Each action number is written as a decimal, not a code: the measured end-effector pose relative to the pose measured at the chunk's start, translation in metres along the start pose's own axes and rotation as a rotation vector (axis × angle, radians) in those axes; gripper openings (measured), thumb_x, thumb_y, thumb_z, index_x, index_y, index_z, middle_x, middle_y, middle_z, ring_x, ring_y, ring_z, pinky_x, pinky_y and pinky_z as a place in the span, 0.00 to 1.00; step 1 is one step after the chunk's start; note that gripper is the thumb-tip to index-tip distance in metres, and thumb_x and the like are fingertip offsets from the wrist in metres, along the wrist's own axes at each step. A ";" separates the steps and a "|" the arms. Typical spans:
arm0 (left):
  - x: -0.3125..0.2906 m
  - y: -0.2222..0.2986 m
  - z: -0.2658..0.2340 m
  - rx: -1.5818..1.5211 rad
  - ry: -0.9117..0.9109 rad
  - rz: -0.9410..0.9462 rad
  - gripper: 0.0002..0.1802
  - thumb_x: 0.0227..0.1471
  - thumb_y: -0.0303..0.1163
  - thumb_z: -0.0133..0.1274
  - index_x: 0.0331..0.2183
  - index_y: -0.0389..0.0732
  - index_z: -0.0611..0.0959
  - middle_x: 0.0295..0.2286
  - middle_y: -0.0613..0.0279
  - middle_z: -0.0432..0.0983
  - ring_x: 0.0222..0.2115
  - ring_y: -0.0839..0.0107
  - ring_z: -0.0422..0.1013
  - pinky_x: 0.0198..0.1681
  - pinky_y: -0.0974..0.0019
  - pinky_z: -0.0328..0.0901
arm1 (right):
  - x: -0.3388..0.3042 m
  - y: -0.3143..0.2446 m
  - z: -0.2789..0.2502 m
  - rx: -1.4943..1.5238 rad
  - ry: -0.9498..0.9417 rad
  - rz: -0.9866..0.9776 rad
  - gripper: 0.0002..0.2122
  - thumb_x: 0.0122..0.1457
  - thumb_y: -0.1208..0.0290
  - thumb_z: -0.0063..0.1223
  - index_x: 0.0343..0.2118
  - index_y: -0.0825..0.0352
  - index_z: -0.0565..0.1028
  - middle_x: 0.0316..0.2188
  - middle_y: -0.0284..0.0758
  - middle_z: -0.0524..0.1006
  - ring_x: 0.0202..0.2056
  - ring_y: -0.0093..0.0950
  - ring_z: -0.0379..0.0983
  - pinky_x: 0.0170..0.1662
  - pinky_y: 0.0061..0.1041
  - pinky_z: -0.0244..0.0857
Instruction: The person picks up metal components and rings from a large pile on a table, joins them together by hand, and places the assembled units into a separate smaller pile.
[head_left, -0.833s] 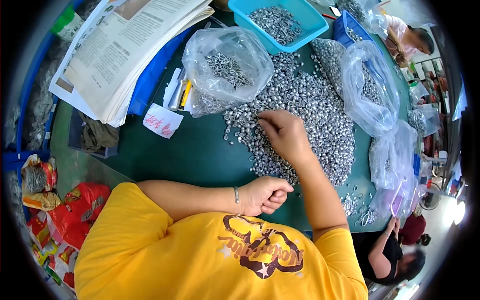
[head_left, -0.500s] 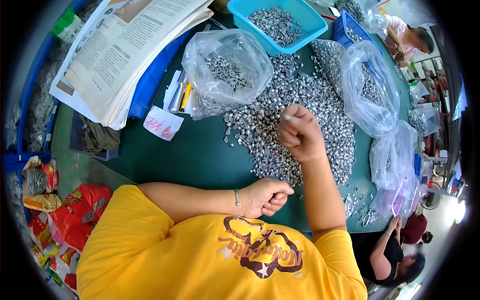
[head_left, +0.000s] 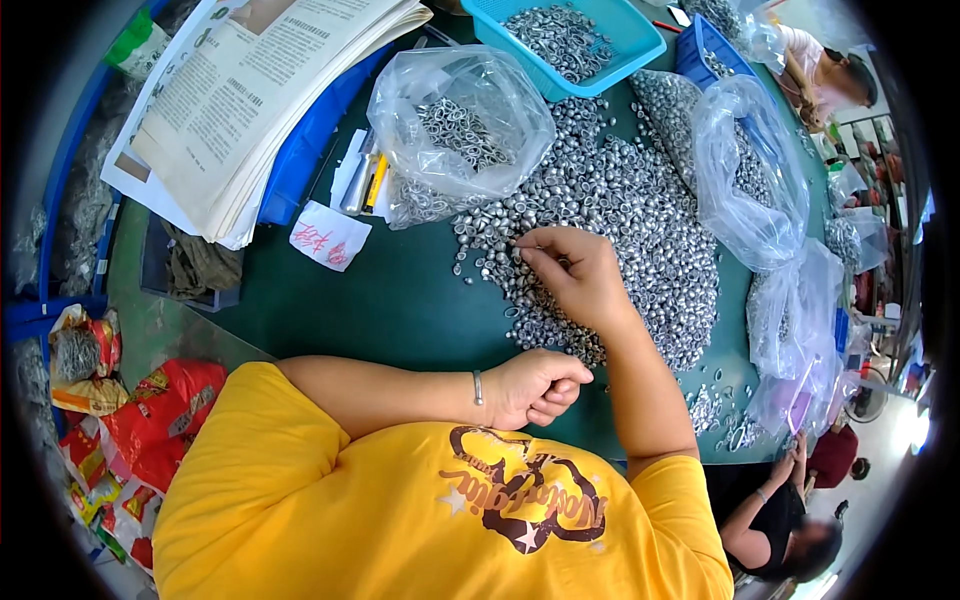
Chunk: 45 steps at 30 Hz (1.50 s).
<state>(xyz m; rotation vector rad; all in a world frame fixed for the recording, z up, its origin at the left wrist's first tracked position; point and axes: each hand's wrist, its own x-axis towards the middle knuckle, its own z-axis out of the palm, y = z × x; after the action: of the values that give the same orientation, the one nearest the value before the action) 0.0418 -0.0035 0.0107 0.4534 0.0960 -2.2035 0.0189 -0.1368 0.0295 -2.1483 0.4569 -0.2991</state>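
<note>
A wide heap of small silvery metal pieces, some ring-shaped, is spread over the green table. My right hand is over the heap's left part, thumb and forefinger pinched together low against the pieces. Whatever sits between those fingertips is too small to make out. Close to my body, by the heap's near edge, my left hand is closed with its fingers curled in; its inside is hidden. Left of the heap stands an opened clear plastic bag holding metal rings.
Behind the heap is a turquoise basket of metal pieces. More filled clear bags line the right side. A newspaper stack lies over a blue tray; a yellow cutter and a paper note lie nearby. Other people sit at right.
My right hand has come down and leftward, from a raised, curled pose to a pinch at the heap. The left hand stays closed in nearly the same place.
</note>
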 end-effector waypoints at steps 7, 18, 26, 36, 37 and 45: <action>0.000 0.000 -0.005 -0.027 -0.012 0.008 0.21 0.52 0.35 0.40 0.10 0.46 0.60 0.10 0.73 0.51 0.09 0.82 0.46 0.12 0.78 0.44 | -0.006 0.014 -0.018 1.172 -0.199 0.267 0.06 0.50 0.80 0.49 0.32 0.70 0.71 0.13 0.27 0.65 0.12 0.14 0.53 0.14 0.15 0.47; 0.000 -0.001 -0.002 0.006 -0.001 0.017 0.21 0.51 0.36 0.41 0.10 0.46 0.59 0.10 0.73 0.50 0.09 0.81 0.45 0.12 0.77 0.43 | 0.015 0.011 -0.006 -0.077 0.210 -0.074 0.05 0.47 0.74 0.55 0.27 0.69 0.76 0.21 0.37 0.76 0.19 0.29 0.70 0.24 0.25 0.64; -0.001 -0.001 -0.003 0.002 0.005 0.021 0.21 0.51 0.36 0.42 0.10 0.46 0.59 0.10 0.72 0.50 0.09 0.81 0.45 0.12 0.77 0.43 | 0.016 -0.001 -0.005 0.058 0.117 0.150 0.05 0.49 0.76 0.51 0.28 0.70 0.75 0.21 0.34 0.75 0.20 0.24 0.69 0.26 0.21 0.64; 0.002 -0.002 -0.003 0.004 0.000 0.019 0.21 0.51 0.37 0.41 0.10 0.46 0.59 0.10 0.73 0.50 0.09 0.81 0.45 0.12 0.77 0.43 | 0.030 0.003 0.005 -0.450 0.148 -0.216 0.05 0.49 0.74 0.53 0.28 0.70 0.76 0.20 0.36 0.75 0.22 0.26 0.71 0.27 0.22 0.64; 0.001 -0.002 -0.003 0.002 0.003 0.025 0.21 0.51 0.37 0.41 0.10 0.47 0.59 0.10 0.73 0.50 0.09 0.81 0.45 0.12 0.77 0.43 | 0.029 -0.002 0.008 -0.567 0.152 -0.177 0.05 0.49 0.75 0.53 0.28 0.70 0.76 0.21 0.38 0.75 0.22 0.26 0.71 0.28 0.22 0.65; 0.002 -0.002 -0.006 0.000 -0.023 0.003 0.21 0.51 0.37 0.41 0.10 0.46 0.59 0.10 0.73 0.50 0.09 0.81 0.45 0.12 0.77 0.43 | 0.033 0.008 -0.003 -0.275 0.190 -0.201 0.04 0.46 0.74 0.54 0.26 0.67 0.76 0.22 0.38 0.74 0.22 0.36 0.71 0.26 0.28 0.65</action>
<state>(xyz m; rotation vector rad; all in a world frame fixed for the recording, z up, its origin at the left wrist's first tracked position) 0.0406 -0.0018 0.0046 0.4277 0.0822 -2.2050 0.0456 -0.1572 0.0264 -2.4516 0.4076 -0.5860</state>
